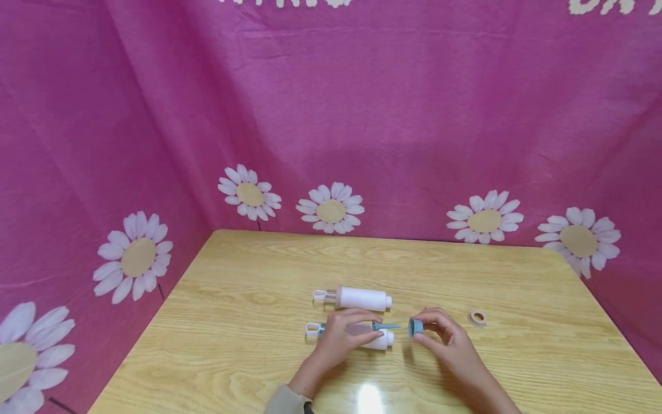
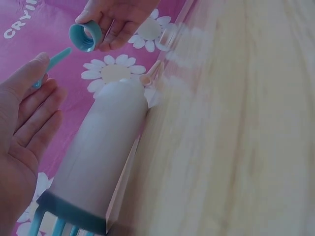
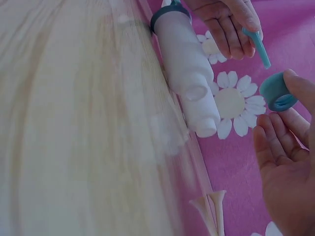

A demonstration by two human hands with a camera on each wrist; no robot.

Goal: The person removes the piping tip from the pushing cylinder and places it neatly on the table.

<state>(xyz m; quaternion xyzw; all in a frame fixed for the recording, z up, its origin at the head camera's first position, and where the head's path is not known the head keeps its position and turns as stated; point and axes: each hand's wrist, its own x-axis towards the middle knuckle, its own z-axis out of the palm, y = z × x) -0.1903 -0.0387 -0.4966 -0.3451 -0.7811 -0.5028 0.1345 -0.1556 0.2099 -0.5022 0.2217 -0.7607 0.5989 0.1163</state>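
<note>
My left hand (image 1: 338,336) pinches a slim teal nozzle (image 1: 389,326) between thumb and fingertips, its narrow end pointing right. Facing it, a short teal ring-shaped cap (image 1: 415,327) is pinched by my right hand (image 1: 452,348), with its opening towards the nozzle. A small gap separates the two pieces. Below my left hand lies a white syringe-like tube (image 1: 381,341) with a teal collar and a looped plunger handle (image 1: 314,329); the hand partly hides it. In the left wrist view, the tube (image 2: 106,147) lies beside the hand.
A second white tube (image 1: 364,299) with a beige collar lies behind the first. To the right of my right hand rests a beige ring (image 1: 478,317). Flared beige pieces (image 3: 211,211) show in the right wrist view. Daisy-printed pink cloth (image 1: 393,115) hangs behind the wooden table (image 1: 233,345).
</note>
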